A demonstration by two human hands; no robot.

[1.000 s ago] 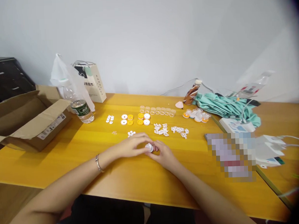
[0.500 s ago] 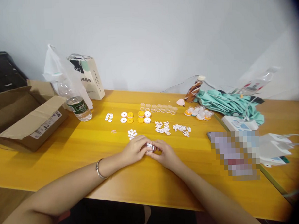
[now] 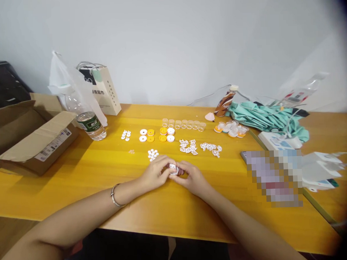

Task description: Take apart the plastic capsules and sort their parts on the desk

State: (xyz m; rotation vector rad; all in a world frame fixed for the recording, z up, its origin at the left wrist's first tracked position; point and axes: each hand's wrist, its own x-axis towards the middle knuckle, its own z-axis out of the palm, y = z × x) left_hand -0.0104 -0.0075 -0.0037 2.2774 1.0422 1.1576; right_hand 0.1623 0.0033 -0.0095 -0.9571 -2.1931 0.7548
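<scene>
My left hand [image 3: 159,171] and my right hand [image 3: 192,177] meet over the near part of the table. Between them they grip a small round white plastic piece [image 3: 173,169] with an openwork pattern on top; fingers cover part of it. Just beyond my left hand lies a cluster of small white caps [image 3: 153,155]. White openwork plastic parts [image 3: 188,147] sit past my right hand, with another group of lattice parts [image 3: 210,147] to their right. White and yellow round lids [image 3: 163,134] stand in paired groups farther back.
Behind the lids runs a row of clear cups [image 3: 189,124]. Finished-looking capped pieces [image 3: 232,129] lie at right near a brown drink bottle [image 3: 226,101] and teal cloth [image 3: 265,117]. A cardboard box [image 3: 45,144] and water bottle [image 3: 90,125] stand left. A blurred phone [image 3: 273,179] lies right.
Both hands stay together around the white piece. The piece appears slightly turned, with more of its patterned top showing. The view has shifted very slightly.
</scene>
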